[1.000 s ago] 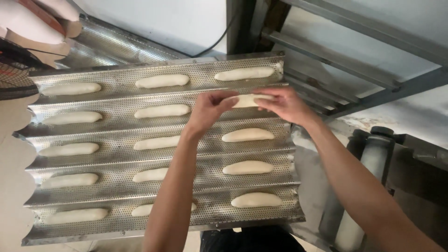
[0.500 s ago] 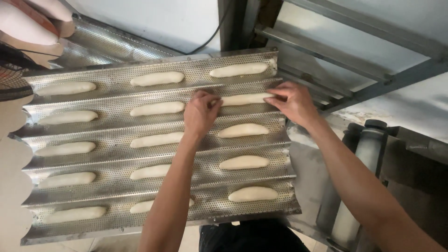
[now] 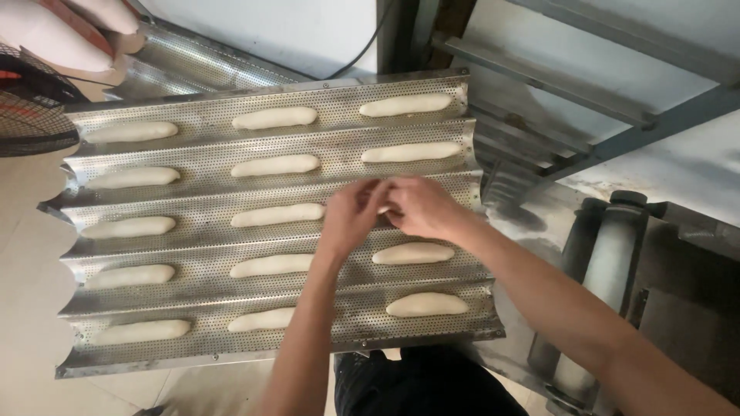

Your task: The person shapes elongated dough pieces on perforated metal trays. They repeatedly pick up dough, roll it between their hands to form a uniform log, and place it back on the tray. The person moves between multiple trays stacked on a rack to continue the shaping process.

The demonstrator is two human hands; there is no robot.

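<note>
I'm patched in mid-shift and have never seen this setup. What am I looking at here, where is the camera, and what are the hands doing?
The picture comes from a camera worn on the person's head, looking down, so the two bare arms coming in from the bottom are that person's own. There is no machine at work here, only hands.

Under them is a perforated metal baking tray with five long troughs. Pale, unbaked dough sticks lie in the troughs in three columns, for example the dough stick at the top right corner.

The left hand and the right hand meet over the third trough, right column. They appear to pinch a small piece of dough between the fingertips; it is mostly hidden, so I cannot tell its shape.

To the right is a metal rack, and a roller stands below it.
</note>
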